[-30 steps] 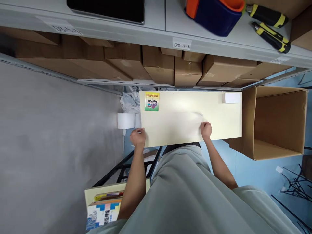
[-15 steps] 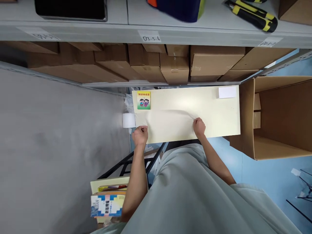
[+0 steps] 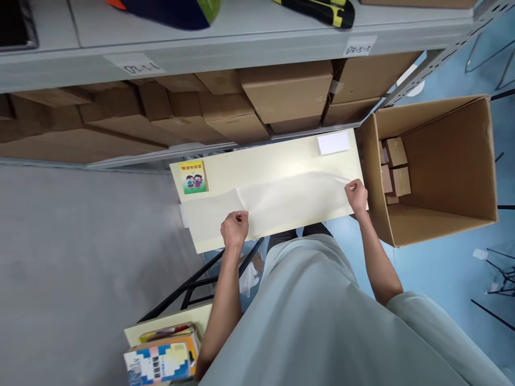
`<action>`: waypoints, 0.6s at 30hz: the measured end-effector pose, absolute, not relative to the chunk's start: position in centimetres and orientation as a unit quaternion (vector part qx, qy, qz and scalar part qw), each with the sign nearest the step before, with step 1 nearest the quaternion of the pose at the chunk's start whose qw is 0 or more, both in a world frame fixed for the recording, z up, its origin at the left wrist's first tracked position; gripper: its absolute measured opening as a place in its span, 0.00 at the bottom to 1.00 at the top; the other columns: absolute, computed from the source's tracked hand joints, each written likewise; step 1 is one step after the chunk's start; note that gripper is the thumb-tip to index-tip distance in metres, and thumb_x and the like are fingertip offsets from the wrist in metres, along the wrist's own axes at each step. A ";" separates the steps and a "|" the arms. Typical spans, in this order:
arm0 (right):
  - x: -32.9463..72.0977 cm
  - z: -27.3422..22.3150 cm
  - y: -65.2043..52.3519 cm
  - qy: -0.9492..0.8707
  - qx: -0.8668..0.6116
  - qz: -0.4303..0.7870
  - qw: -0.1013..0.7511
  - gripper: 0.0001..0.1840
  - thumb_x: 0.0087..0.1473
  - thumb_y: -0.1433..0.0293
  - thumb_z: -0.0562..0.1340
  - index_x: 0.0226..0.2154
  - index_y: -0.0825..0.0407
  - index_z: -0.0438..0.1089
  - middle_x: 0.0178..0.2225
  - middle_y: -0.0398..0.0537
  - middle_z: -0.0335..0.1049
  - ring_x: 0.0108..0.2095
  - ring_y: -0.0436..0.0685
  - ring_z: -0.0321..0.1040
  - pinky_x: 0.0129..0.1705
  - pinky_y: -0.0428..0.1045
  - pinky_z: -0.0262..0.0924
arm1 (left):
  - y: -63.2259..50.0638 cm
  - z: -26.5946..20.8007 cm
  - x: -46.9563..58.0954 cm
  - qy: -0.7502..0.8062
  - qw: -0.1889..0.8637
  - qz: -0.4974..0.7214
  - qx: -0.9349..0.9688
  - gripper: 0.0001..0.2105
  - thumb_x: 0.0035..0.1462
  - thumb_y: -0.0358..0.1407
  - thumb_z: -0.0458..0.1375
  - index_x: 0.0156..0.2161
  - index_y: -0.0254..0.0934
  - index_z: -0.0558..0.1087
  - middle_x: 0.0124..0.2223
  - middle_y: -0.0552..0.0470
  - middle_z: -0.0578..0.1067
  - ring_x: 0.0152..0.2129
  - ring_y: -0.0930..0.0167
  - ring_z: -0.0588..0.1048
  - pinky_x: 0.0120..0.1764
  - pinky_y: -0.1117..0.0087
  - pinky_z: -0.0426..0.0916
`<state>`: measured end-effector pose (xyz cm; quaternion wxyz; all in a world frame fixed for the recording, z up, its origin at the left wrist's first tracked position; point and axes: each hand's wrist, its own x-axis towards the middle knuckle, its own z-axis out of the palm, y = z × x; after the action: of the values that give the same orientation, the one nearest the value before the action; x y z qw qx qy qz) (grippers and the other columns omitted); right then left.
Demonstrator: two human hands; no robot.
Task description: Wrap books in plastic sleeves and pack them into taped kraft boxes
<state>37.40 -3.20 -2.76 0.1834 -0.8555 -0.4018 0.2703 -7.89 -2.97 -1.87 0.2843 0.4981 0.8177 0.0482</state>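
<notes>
Left hand (image 3: 234,229) pinched on a white sheet (image 3: 293,201); right hand (image 3: 357,195) pinched at its right end. Sheet spans between them, continuing left past the left hand, over the surface (image 3: 261,163). Judged risk: uneven pull could crease or tear it; its drag could shift the booklet (image 3: 193,177) beyond the left hand. Carton (image 3: 450,155) limits rightward room; strip of surface beyond both hands, before the shelf (image 3: 257,45).

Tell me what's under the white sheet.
The cream tabletop, visible beyond the far edge of the white sheet. Left hand and right hand pinch the sheet; anything else beneath is hidden.
</notes>
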 end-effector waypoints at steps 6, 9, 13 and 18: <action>41.5 -4.1 -2.3 -0.359 -0.866 0.278 0.211 0.07 0.65 0.64 0.62 0.38 0.51 0.70 0.34 0.49 0.78 0.34 0.58 0.74 0.43 0.51 0.65 | -2.2 -4.1 -5.4 0.818 0.310 0.043 0.483 0.10 0.63 0.39 0.59 0.40 0.39 0.82 0.39 0.44 0.84 0.40 0.57 0.81 0.51 0.59 0.73; 41.2 -4.8 -1.9 -0.359 -0.886 0.245 0.160 0.08 0.66 0.65 0.61 0.42 0.52 0.72 0.42 0.56 0.78 0.39 0.62 0.75 0.45 0.54 0.67 | -1.9 -5.9 -4.1 0.819 0.332 0.050 0.466 0.08 0.62 0.38 0.59 0.39 0.39 0.80 0.40 0.44 0.84 0.42 0.58 0.81 0.52 0.60 0.73; 39.4 -5.3 -2.1 -0.423 -0.885 0.128 0.144 0.18 0.69 0.63 0.56 0.54 0.55 0.71 0.61 0.69 0.67 0.55 0.70 0.72 0.51 0.60 0.70 | -2.4 -7.8 -2.2 0.823 0.346 0.084 0.442 0.10 0.61 0.39 0.60 0.44 0.38 0.76 0.40 0.46 0.81 0.40 0.62 0.79 0.52 0.62 0.73; 34.5 -7.1 -2.3 -0.580 -0.793 0.139 0.126 0.29 0.73 0.56 0.52 0.67 0.55 0.64 0.74 0.70 0.51 0.75 0.72 0.49 0.70 0.69 0.55 | -3.5 -8.3 -1.3 0.804 0.340 0.122 0.473 0.15 0.62 0.40 0.60 0.51 0.36 0.73 0.45 0.43 0.77 0.41 0.63 0.78 0.55 0.60 0.72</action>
<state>34.50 -2.28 -7.05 0.1256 -0.7925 -0.5804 0.1391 -1.34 -3.54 -8.34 0.3401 0.4728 0.8037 0.1216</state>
